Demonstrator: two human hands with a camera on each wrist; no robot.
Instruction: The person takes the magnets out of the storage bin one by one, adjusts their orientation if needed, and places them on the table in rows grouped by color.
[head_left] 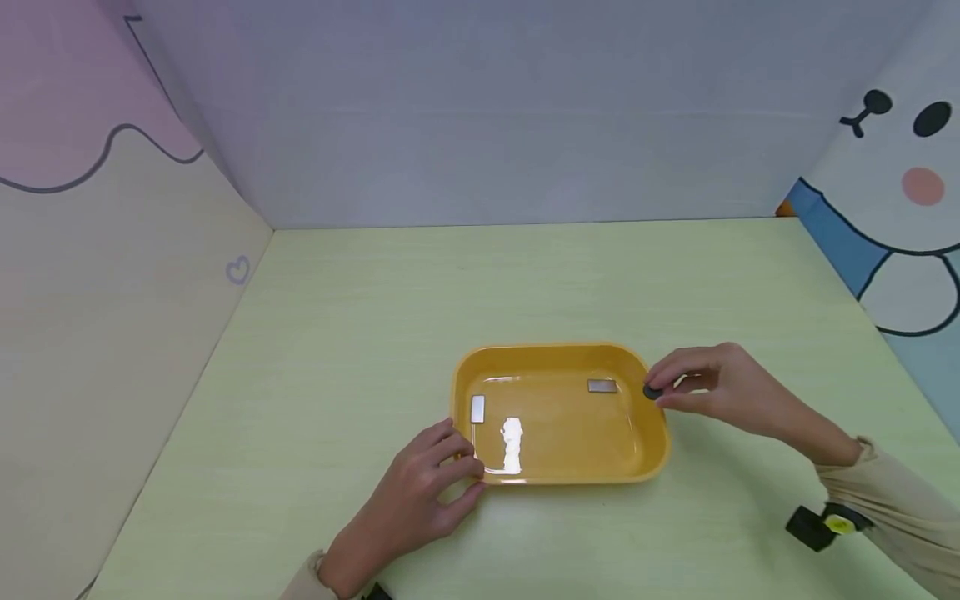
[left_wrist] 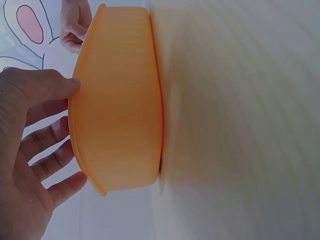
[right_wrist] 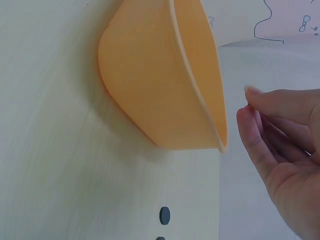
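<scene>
A yellow tray (head_left: pixel 562 477) with rounded corners sits on the pale green table. Two small silver rectangular pieces lie in it, one silver piece (head_left: pixel 477 409) near the left wall and another silver piece (head_left: pixel 602 386) toward the back right. My left hand (head_left: pixel 431 479) holds the near-left corner, its thumb (left_wrist: pixel 70 88) at the outer wall and its fingers along the rim. Over the right rim, my right hand (head_left: pixel 705 387) pinches a dark round disc (head_left: pixel 652 392) between thumb and fingertips; in the right wrist view the fingers hide it.
The right wrist view shows a black disc (right_wrist: pixel 164 216) on the table beyond the tray, with another dark piece (right_wrist: pixel 160 238) cut by the frame edge. A plain back wall (head_left: pixel 487 125) and printed side panels enclose the table (head_left: pixel 360 292).
</scene>
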